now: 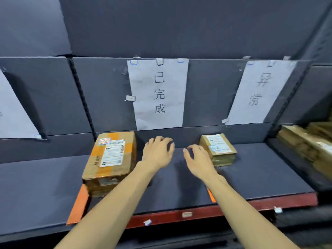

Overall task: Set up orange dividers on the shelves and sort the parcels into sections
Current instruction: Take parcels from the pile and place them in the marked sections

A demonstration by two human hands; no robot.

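A large cardboard parcel [109,162] with orange tape and white labels lies on the dark shelf [260,169], left of centre. Under its near corner lies a flat orange divider [79,207], reaching to the shelf's front edge. A smaller brown parcel [218,149] with a white label sits to the right. A second orange divider [211,195] shows as a sliver beside my right forearm, mostly hidden. My left hand [158,152] hovers between the parcels with fingers spread, holding nothing. My right hand [198,161] is open too, its fingers close to the small parcel's left side.
Paper signs with Chinese characters hang on the dark back panel, one in the middle [159,94], one at right [260,90], one partly seen at left [12,112]. A red shelf edge [233,207] runs along the front. More brown parcels [309,146] are stacked on the neighbouring shelf at right.
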